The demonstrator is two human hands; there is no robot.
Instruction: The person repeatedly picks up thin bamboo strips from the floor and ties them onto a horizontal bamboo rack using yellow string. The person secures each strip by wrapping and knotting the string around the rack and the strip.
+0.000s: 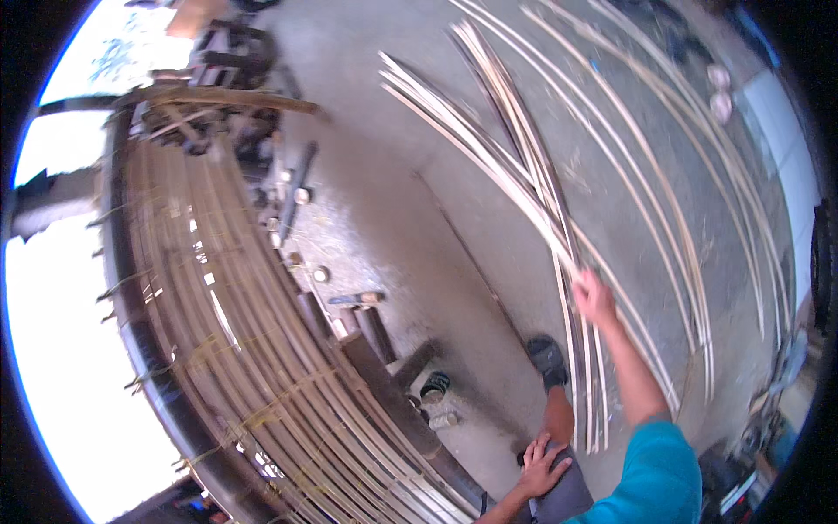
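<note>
My right hand [595,299] is closed around a bundle of long, pale split-bamboo strips [543,220], with the arm reaching forward over the floor. The far ends of these strips fan out toward the upper middle. Another bundle of strips [504,80], some of them dark, lies crossing the held ones. My left hand [543,470] rests on my bent knee, fingers spread, with nothing in it. My foot, in a dark sandal [547,358], stands on the floor close to the strips.
More long strips [646,175] lie curved across the floor to the right. On the left stands a slatted bamboo frame [253,323] tied with yellowish lashings. Beside it lie a knife-like tool [356,299], bamboo pieces [375,334] and a dark roll [434,387].
</note>
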